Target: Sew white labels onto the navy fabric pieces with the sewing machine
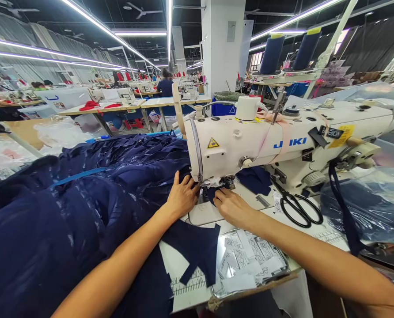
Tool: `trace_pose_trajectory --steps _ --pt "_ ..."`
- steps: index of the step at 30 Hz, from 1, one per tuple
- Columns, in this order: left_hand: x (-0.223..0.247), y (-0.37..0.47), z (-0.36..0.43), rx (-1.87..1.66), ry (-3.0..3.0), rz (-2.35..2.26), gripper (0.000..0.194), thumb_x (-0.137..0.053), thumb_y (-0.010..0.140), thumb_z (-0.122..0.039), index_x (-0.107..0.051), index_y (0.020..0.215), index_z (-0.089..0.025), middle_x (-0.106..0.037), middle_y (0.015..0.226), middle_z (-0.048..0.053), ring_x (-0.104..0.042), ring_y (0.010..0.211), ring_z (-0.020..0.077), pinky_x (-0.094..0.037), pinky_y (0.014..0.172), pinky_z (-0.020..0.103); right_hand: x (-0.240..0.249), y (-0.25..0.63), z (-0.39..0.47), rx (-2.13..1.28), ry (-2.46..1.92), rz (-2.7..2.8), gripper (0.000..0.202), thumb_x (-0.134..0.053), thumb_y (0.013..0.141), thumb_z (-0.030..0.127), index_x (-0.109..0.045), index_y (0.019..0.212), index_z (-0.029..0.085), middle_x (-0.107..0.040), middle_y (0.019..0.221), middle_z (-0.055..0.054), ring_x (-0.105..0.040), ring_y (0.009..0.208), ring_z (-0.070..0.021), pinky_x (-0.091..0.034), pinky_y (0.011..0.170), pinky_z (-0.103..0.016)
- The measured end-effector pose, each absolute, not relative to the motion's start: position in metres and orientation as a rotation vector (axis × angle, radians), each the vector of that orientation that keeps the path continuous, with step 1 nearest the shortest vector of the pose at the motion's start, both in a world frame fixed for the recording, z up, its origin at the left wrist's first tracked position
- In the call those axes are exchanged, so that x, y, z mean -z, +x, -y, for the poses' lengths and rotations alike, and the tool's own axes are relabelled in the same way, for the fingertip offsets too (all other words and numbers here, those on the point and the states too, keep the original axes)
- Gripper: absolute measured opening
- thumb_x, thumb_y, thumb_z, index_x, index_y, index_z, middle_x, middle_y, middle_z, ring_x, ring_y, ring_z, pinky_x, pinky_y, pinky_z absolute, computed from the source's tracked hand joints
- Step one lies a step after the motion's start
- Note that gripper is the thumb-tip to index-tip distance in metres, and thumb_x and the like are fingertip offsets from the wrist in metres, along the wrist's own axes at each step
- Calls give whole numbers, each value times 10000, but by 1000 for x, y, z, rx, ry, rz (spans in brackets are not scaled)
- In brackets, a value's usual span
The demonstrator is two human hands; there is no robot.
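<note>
A white sewing machine point(223, 145) stands before me, its needle area above a dark navy fabric piece point(211, 193). My left hand point(183, 196) lies on navy cloth just left of the presser foot, fingers spread, tips partly hidden by the machine head. To the right of the foot, my right hand point(229, 204) has its fingers curled and pinched on the edge of the navy piece. A large heap of navy garments point(94, 190) lies along the left side. Another cut navy piece point(197, 247) hangs over the table edge below my hands.
Black scissors point(298, 207) lie right of the machine bed. A tray point(217, 287) of printed labels point(250, 256) sits at the front edge. Bagged cloth point(372, 203) is at the right. Thread cones point(272, 54) stand behind. A person point(165, 85) sits farther back.
</note>
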State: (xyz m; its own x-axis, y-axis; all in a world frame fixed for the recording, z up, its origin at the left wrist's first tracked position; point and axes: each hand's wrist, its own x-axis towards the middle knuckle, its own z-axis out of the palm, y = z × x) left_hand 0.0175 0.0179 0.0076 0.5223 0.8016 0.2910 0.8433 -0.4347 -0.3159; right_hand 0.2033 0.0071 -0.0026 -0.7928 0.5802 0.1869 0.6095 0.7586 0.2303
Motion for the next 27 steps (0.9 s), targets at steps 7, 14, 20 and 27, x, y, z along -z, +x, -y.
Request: trace_pose_trajectory --steps 7,14,20,27 --pt "-6 17 -24 150 -2351 1351 277 -479 746 -193 -620 984 -206 -603 1022 101 -470 1036 287 -190 983 593 6 199 -5 463 -1000 2813 210 -436 739 -2 -600 857 57 -544 871 -148 -494 848 -244 -425 717 -329" --pt "-5 16 -31 222 -2362 1334 239 -469 755 -202 -639 922 -197 -607 1013 99 -482 1024 286 -186 982 587 5 193 -5 487 -1045 2817 241 -424 737 -19 -604 884 44 -543 870 -154 -490 857 -253 -425 734 -342" --pt "-3 18 -34 235 -2351 1341 225 -459 759 -196 -646 881 -170 -626 906 118 -500 980 294 -227 948 587 8 195 -11 451 -1045 2816 247 -414 769 -2 -599 923 51 -554 919 -153 -496 869 -241 -422 729 -330" --pt "-16 17 -13 251 -2340 1418 208 -429 755 -149 -636 764 -161 -652 755 65 -575 800 213 -271 962 476 1 215 -28 466 -1087 2868 253 -417 787 18 -599 960 48 -574 1011 -169 -513 902 -235 -394 790 -341"
